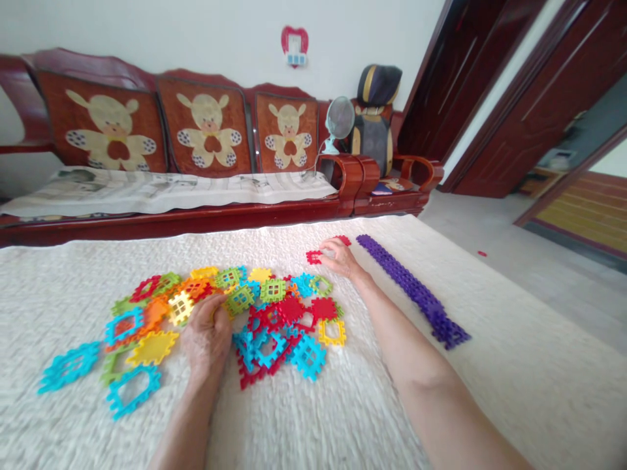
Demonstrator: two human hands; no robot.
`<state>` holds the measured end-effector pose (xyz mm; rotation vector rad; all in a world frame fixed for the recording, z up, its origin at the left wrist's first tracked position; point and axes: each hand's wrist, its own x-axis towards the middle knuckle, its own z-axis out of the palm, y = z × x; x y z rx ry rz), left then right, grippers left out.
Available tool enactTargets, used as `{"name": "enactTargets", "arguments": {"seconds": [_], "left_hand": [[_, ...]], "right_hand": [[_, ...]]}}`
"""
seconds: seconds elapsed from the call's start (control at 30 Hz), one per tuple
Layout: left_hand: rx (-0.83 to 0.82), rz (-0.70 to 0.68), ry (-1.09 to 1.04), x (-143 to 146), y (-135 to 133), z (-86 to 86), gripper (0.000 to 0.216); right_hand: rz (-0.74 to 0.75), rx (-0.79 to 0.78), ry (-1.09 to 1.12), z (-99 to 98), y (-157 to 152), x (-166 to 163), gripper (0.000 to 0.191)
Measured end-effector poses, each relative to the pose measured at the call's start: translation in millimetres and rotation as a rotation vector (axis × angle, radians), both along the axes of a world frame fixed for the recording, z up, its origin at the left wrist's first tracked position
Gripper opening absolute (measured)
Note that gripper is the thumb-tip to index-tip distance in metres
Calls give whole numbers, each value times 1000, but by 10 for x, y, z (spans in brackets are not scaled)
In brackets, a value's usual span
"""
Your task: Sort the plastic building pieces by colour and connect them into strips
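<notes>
Interlocking plastic building pieces in several colours lie heaped on a white textured cover. My left hand reaches into the heap with curled fingers, next to a pale yellow window piece; what its fingertips grip is hidden. Farther off, beyond the heap, my right hand has its fingers pinched on a red window piece. Another red piece shows just behind that hand. To its right lies a long strip of joined purple pieces.
Blue pieces lie at the heap's left edge, and a yellow frame piece at its right. Behind the covered surface stands a wooden sofa with bear-patterned cushions. A small fan stands by the armrest. A red bit lies on the floor.
</notes>
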<state>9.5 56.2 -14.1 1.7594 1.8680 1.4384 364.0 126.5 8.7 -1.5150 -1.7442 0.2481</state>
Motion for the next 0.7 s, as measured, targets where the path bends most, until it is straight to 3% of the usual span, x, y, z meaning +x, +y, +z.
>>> {"name": "enactTargets", "arguments": {"seconds": [0.13, 0.23, 0.3, 0.37, 0.43, 0.57, 0.7], "left_hand": [[11, 4, -39, 25, 13, 8, 28], [9, 0, -62, 39, 12, 26, 28], [7, -2, -65, 44, 8, 28, 28], [6, 0, -60, 46, 4, 19, 29], [8, 1, -50, 47, 3, 4, 30], [21, -13, -41, 43, 11, -16, 31], [12, -1, -47, 38, 16, -13, 29]], "right_hand": [[36, -55, 66, 112, -259, -142, 14], [289, -120, 15, 260, -529, -361, 20], [473, -181, -55, 347, -694, -513, 34], [554, -223, -138, 393, -812, -639, 50], [544, -242, -205, 396, -873, -730, 58], [495, -250, -247, 379, -882, -802, 53], [537, -261, -200, 458, -823, -655, 57]]}}
